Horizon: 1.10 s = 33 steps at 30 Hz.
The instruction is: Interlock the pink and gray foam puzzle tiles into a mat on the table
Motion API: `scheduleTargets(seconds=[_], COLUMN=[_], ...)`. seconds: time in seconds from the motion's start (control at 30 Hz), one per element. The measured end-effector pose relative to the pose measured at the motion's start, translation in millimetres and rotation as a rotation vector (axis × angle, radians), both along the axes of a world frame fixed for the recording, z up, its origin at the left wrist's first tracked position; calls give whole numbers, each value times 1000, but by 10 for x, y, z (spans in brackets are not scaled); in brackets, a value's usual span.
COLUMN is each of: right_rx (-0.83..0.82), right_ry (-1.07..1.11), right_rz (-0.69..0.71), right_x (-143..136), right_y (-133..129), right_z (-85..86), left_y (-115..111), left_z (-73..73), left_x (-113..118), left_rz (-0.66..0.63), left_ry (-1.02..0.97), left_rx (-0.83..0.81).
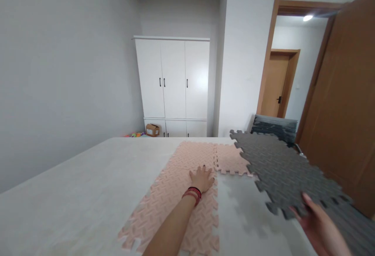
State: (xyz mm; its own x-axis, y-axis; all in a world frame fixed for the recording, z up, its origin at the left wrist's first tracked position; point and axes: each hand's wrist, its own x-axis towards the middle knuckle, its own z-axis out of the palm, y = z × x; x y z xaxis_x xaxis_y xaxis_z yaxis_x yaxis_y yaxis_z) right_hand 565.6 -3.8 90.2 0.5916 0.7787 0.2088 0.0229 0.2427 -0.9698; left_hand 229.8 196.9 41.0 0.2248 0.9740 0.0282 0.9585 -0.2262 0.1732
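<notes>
Several pink foam mat tiles (172, 193) lie flat on the white surface, joined along their toothed edges. My left hand (202, 178) rests on them with its fingers spread, a red and black band round the wrist. A separate pink foam mat tile (230, 157) sits against their far right side. My right hand (318, 221) grips a dark grey foam mat tile (284, 166) by its near edge, thumb on top. That tile is raised and tilted above the right side of the surface, casting a shadow below.
More dark grey material (348, 224) shows at the lower right. Behind the white tabletop (88, 185) stand a white wardrobe (175, 80) and a cardboard box (152, 130). A wooden door (342, 103) stands open at the right, near a dark panel-like object (274, 126).
</notes>
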Motion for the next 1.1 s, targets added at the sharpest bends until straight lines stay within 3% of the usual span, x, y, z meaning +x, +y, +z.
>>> scheduleTargets(seconds=[0.03,0.1,0.2,0.3,0.4,0.47,0.67,0.77,0.93,1.1], right_rx=[-8,-43,-43,-262,-565,-640,-473,-461,-504,-546], right_ry=[223,479,567,543,421,394,688,810,687,598], right_rz=[16,214,341,344,458,525,470,349,256,235], right_x=[-122,-419,-848,-1082,-1102,-1050,-1000,-1101,-1228,-1173], right_y=[231,726,1357,1693,1793,1812,1945,2056,2275,2492], right_z=[-20,-60,-160,-328,-489,-534,-424,-413,-429,-312], left_y=[-17,-43,-60,-56,-51,-46,-15,-13,-21,-33], left_z=[-5,-13,-19,-25,-51,-80,-146,-146,-137,-150], left_x=[1,14,34,27,6,-5,-15,-21,-39,-46], left_rz=[4,15,22,18,7,-1,-6,-9,-14,-22], left_ry=[0,3,3,-7,-24,-41,-90,-107,-106,-103], left_rx=[9,26,39,53,69,81,90,92,91,93])
